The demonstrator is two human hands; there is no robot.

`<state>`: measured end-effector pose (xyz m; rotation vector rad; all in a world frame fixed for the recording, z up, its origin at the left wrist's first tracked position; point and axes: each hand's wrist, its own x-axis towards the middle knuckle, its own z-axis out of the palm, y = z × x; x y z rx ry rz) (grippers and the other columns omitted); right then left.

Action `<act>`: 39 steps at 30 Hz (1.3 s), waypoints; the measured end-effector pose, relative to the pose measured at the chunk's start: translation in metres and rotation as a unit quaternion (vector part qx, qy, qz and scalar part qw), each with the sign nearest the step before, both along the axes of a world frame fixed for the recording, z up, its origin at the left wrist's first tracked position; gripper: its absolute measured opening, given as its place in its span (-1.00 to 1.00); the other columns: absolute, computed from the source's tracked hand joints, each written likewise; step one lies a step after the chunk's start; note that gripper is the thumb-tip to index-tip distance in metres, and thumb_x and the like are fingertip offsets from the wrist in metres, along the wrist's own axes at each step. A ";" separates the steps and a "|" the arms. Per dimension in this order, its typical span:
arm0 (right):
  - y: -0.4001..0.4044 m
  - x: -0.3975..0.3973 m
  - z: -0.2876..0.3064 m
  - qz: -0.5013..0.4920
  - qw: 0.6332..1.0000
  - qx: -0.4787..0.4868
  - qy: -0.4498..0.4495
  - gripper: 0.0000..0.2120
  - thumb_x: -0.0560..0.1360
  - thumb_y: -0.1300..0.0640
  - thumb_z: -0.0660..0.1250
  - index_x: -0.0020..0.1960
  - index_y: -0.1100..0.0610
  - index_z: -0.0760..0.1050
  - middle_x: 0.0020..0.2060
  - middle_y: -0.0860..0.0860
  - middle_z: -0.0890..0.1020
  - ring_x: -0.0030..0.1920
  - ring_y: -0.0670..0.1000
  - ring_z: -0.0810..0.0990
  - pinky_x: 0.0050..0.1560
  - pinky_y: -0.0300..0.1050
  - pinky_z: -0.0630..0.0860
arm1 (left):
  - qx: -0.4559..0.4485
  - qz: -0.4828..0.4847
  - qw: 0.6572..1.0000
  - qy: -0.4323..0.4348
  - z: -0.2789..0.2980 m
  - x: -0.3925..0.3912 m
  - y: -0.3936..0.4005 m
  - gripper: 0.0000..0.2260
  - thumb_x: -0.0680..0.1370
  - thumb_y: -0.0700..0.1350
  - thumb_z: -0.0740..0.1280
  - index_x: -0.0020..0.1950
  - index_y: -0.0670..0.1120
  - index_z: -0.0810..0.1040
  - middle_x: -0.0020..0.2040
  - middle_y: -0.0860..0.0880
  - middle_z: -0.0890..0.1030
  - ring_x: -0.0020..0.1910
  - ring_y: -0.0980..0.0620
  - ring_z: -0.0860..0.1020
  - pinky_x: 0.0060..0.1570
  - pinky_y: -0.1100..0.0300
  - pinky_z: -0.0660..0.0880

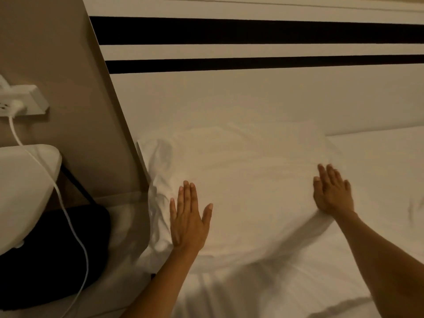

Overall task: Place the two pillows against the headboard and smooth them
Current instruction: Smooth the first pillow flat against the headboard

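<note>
A white pillow (247,180) lies at the head of the bed, its far edge against the cream headboard (229,97) with two black stripes. My left hand (189,216) rests flat on the pillow's left part, fingers spread. On the pillow's right edge my right hand (331,191) presses down flat, denting the corner. Neither hand holds anything. To the right, a second white surface (378,161) meets the headboard; whether it is a pillow or the sheet I cannot tell.
A white sheet (275,290) covers the bed in front. At left stands a tan side panel (68,88) with a white power outlet (23,102) and a white cable (75,237). Below it are a white curved object (23,184) and a black object (46,260).
</note>
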<state>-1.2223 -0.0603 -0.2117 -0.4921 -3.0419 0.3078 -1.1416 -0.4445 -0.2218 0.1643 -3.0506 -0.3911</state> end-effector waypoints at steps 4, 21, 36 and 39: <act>0.019 -0.005 0.022 -0.100 0.994 0.010 -0.036 -0.46 0.61 -0.07 -0.08 0.53 0.12 0.11 0.54 0.15 0.17 0.54 0.15 0.12 0.49 0.20 0.06 | -0.016 0.023 1.000 -0.003 0.016 -0.018 -0.033 -0.29 0.60 0.22 -0.26 0.52 -0.24 0.22 0.53 -0.18 0.26 0.51 -0.13 0.28 0.45 -0.05 -0.03; -0.119 0.029 0.191 -0.075 0.996 0.015 -0.055 -0.42 0.63 -0.11 -0.10 0.54 0.19 0.07 0.52 0.20 0.19 0.54 0.18 0.09 0.48 0.22 0.11 | -0.052 -0.182 0.976 -0.106 0.227 -0.080 -0.088 -0.37 0.64 0.20 -0.16 0.59 -0.13 -0.17 0.61 -0.09 -0.19 0.59 -0.03 -0.18 0.53 -0.06 -0.21; -0.182 0.107 0.360 -0.108 0.992 -0.022 -0.068 -0.41 0.63 -0.12 -0.12 0.56 0.17 0.01 0.56 0.17 0.09 0.57 0.17 -0.01 0.51 0.19 0.01 | -0.102 -0.247 0.955 -0.130 0.398 -0.058 -0.096 -0.37 0.64 0.20 -0.14 0.59 -0.14 -0.15 0.61 -0.12 -0.17 0.59 -0.07 -0.17 0.52 -0.08 -0.19; -0.195 0.144 0.381 -0.122 0.991 -0.018 -0.059 -0.41 0.63 -0.12 -0.12 0.56 0.18 0.04 0.56 0.16 0.11 0.57 0.16 0.01 0.51 0.20 0.03 | -0.110 -0.268 0.950 -0.116 0.422 -0.035 -0.102 -0.37 0.64 0.20 -0.14 0.59 -0.14 -0.14 0.61 -0.12 -0.17 0.59 -0.07 -0.17 0.52 -0.08 -0.19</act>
